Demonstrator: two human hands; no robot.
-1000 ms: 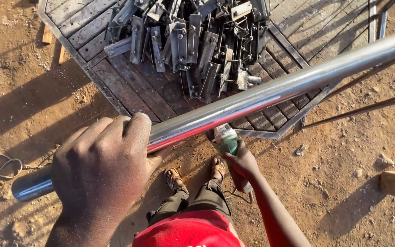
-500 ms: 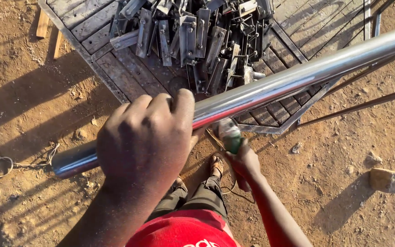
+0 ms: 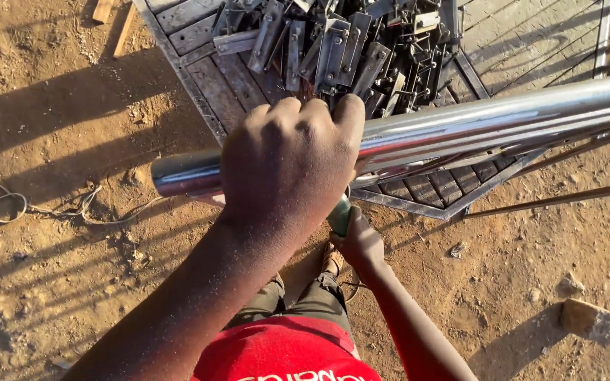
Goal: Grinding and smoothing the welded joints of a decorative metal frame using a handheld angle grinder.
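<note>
The left hand (image 3: 287, 166) is clenched over a shiny steel pipe (image 3: 488, 123), knuckles up and fingers wrapped round it near its open end, which pokes out to the left of the fist above the dirt. From the fist the pipe runs rightward and slightly up, out of the frame at the right edge, catching bright sunlight along its length. Just below the pipe, partly hidden by the left wrist, the right hand (image 3: 360, 243) is closed round a green-bodied tool (image 3: 340, 215); only a short piece of the tool shows, so its kind cannot be told, and its tip is tucked under the pipe. Beneath both arms a red shirt (image 3: 284, 353) and dark trousers (image 3: 305, 300) show, with a sandalled foot (image 3: 332, 259) on the sandy ground (image 3: 58, 296). Behind the pipe lies a flat metal grid panel (image 3: 206, 70) on the ground, carrying a heap of grey metal brackets (image 3: 333, 42). Thin steel rods (image 3: 566, 194) slant across the dirt to the right. A pale cord (image 3: 44, 208) trails over the ground at left, and a stone (image 3: 587, 319) sits at lower right, well apart from both hands
</note>
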